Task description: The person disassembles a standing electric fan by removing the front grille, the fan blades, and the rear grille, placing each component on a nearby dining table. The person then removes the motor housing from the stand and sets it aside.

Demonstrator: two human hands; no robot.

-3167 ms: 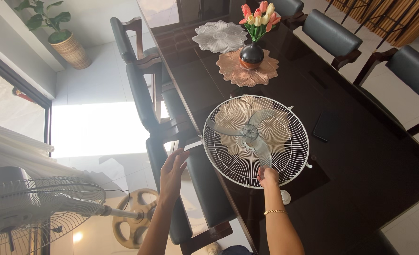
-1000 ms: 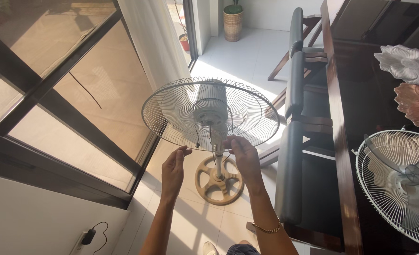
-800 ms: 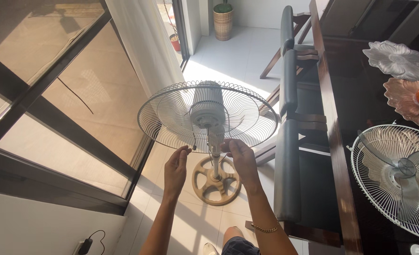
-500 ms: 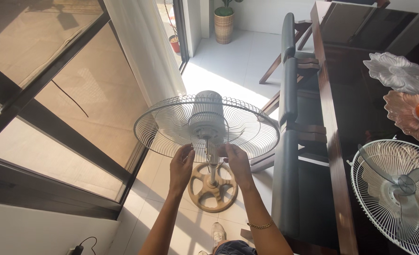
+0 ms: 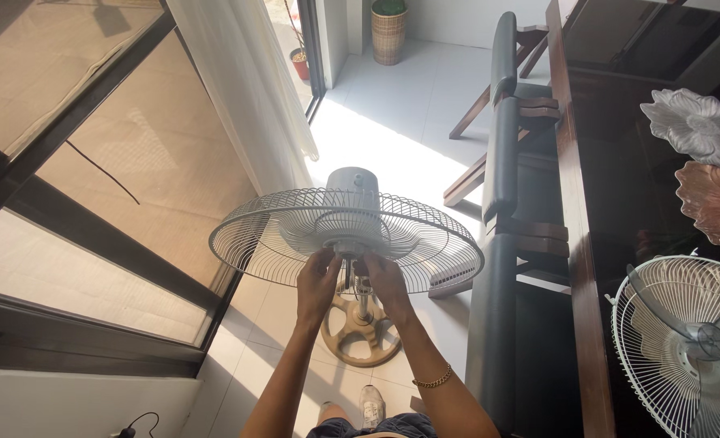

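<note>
- Standing fan [image 5: 346, 235] on the tiled floor by the glass door, upright on its round base [image 5: 362, 331], tilted so the wire rear guard [image 5: 271, 235] faces up toward the camera.
- Front guard [image 5: 684, 341] already off, lying flat on the dark worktop [image 5: 611, 186] to the right, well apart from the fan; pale blade [image 5: 705, 337] resting inside it, so blade also off.
- Rear guard not yet off: seated around the grey motor housing [image 5: 354, 188].
- Both hands up at the hub in the middle of the rear guard, just below the motor housing.
- Left hand [image 5: 318, 276]: fingertips pinched on something at the hub; grip closed on a small part there, too small to name.
- Right hand [image 5: 383, 280]: fingers curled against the same hub, touching it; cannot tell whether clenched on anything or only bracing.
- Judged from the layout: roughly midway through stripping the fan down, with front guard and blade done, rear guard in hand, motor and stand untouched.
- Chairs [image 5: 498, 162] between fan and worktop.
</note>
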